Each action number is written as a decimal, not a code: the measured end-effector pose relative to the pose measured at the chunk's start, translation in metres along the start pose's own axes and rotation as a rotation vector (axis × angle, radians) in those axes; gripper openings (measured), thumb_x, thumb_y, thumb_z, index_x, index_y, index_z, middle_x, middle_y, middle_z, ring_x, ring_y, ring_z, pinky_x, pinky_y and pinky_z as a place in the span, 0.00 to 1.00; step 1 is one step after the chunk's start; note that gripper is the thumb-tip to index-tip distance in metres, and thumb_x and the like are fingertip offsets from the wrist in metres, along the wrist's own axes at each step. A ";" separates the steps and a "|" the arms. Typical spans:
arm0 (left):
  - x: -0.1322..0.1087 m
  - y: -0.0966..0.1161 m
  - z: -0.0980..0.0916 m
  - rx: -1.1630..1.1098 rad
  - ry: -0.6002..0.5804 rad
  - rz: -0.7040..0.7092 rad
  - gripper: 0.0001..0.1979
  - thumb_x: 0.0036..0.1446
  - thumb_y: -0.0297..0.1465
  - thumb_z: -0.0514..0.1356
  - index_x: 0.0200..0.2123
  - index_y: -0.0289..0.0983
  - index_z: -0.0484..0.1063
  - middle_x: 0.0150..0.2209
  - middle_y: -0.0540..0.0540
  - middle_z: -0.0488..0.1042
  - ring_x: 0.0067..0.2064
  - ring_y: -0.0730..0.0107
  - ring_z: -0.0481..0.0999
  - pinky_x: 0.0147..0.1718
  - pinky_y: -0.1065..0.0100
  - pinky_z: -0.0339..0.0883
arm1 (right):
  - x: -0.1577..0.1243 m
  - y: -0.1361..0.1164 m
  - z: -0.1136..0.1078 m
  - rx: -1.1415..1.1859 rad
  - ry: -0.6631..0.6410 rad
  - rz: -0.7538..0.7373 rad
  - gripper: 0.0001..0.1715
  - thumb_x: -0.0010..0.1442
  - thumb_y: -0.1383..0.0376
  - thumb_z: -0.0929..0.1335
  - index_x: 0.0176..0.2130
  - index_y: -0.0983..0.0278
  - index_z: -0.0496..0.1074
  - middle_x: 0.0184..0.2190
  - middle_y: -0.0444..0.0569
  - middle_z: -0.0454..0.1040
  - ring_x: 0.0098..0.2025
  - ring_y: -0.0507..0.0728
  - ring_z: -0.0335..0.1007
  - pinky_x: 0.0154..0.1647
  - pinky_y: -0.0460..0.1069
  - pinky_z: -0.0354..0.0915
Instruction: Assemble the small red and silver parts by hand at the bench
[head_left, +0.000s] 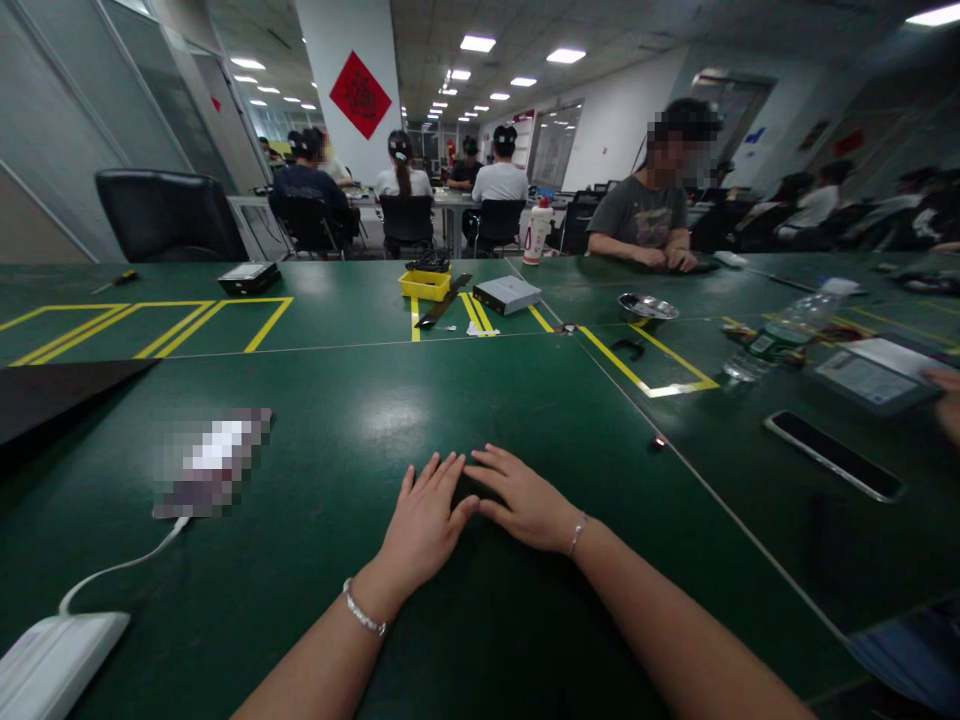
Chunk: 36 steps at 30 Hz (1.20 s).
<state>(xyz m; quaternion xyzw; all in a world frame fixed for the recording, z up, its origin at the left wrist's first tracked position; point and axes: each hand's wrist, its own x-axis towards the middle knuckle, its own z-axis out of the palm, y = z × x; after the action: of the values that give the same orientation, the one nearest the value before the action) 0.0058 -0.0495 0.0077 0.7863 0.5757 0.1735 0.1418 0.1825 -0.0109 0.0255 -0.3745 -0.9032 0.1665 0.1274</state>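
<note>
My left hand (424,520) lies flat on the green table (525,420), fingers stretched out, holding nothing. My right hand (525,500) rests flat beside it, palm down, fingers extended toward the left and touching the left hand's fingertips. Each wrist wears a thin bracelet. Neither hand holds anything.
A blurred phone (214,462) with a white cable runs to a white power bank (56,660) at the left. A dark phone (832,455), a tablet (874,375) and a plastic bottle (787,330) lie right. A yellow bin (425,284), grey box (507,294) and metal bowl (647,306) sit farther back. A seated person (645,215) works opposite.
</note>
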 end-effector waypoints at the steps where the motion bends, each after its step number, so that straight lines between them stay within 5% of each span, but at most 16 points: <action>1: 0.000 0.000 -0.001 -0.006 0.000 -0.011 0.25 0.56 0.41 0.42 0.55 0.40 0.49 0.57 0.45 0.55 0.59 0.60 0.48 0.54 0.50 0.40 | -0.004 0.012 -0.010 -0.040 0.060 0.051 0.25 0.55 0.58 0.58 0.52 0.60 0.58 0.53 0.50 0.57 0.56 0.58 0.47 0.54 0.55 0.47; 3: 0.000 -0.001 -0.002 -0.020 0.009 -0.031 0.24 0.56 0.41 0.43 0.55 0.39 0.49 0.56 0.45 0.57 0.58 0.62 0.49 0.55 0.51 0.40 | -0.018 0.043 -0.032 -0.170 0.250 0.293 0.22 0.55 0.60 0.58 0.48 0.64 0.62 0.48 0.54 0.62 0.52 0.59 0.54 0.52 0.55 0.51; 6: 0.001 -0.001 -0.002 -0.039 0.028 -0.042 0.23 0.55 0.40 0.45 0.54 0.41 0.51 0.55 0.46 0.59 0.58 0.63 0.50 0.55 0.52 0.39 | -0.050 0.092 -0.061 -0.386 0.473 0.852 0.23 0.54 0.57 0.57 0.44 0.69 0.65 0.41 0.60 0.65 0.46 0.64 0.58 0.45 0.58 0.55; 8: 0.001 -0.001 -0.002 -0.050 0.036 -0.039 0.22 0.55 0.39 0.46 0.53 0.42 0.53 0.55 0.47 0.59 0.58 0.63 0.51 0.55 0.52 0.39 | -0.072 0.117 -0.073 -0.420 0.478 1.105 0.28 0.52 0.53 0.58 0.44 0.71 0.63 0.40 0.63 0.64 0.44 0.66 0.60 0.40 0.58 0.57; 11: 0.000 0.000 -0.003 -0.067 0.039 -0.038 0.21 0.55 0.37 0.47 0.52 0.42 0.54 0.54 0.47 0.61 0.57 0.63 0.52 0.55 0.52 0.39 | -0.090 0.136 -0.074 -0.369 0.409 1.278 0.35 0.50 0.48 0.58 0.45 0.72 0.61 0.40 0.65 0.63 0.42 0.67 0.61 0.37 0.57 0.59; 21: 0.000 -0.001 -0.004 -0.101 0.045 -0.035 0.18 0.53 0.34 0.49 0.49 0.43 0.58 0.53 0.49 0.62 0.57 0.63 0.53 0.55 0.51 0.39 | -0.082 0.141 -0.064 -0.415 0.281 1.234 0.20 0.54 0.63 0.56 0.43 0.68 0.66 0.38 0.60 0.65 0.39 0.64 0.64 0.34 0.53 0.61; 32: 0.001 0.000 -0.005 -0.101 0.049 -0.040 0.15 0.52 0.32 0.51 0.46 0.44 0.61 0.51 0.51 0.64 0.56 0.64 0.55 0.54 0.51 0.40 | -0.082 0.134 -0.066 -0.407 0.313 1.210 0.22 0.53 0.67 0.56 0.47 0.67 0.64 0.38 0.60 0.65 0.40 0.63 0.65 0.35 0.52 0.60; 36: 0.001 0.000 -0.006 -0.111 0.063 -0.046 0.15 0.52 0.32 0.51 0.45 0.44 0.62 0.50 0.51 0.65 0.55 0.63 0.56 0.54 0.50 0.41 | -0.078 0.123 -0.070 -0.405 0.340 1.200 0.19 0.53 0.64 0.56 0.40 0.69 0.68 0.36 0.60 0.66 0.37 0.62 0.65 0.34 0.52 0.60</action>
<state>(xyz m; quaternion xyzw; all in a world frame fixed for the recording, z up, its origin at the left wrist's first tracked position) 0.0036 -0.0483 0.0129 0.7579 0.5875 0.2265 0.1708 0.3390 0.0292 0.0324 -0.8510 -0.5183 -0.0262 0.0806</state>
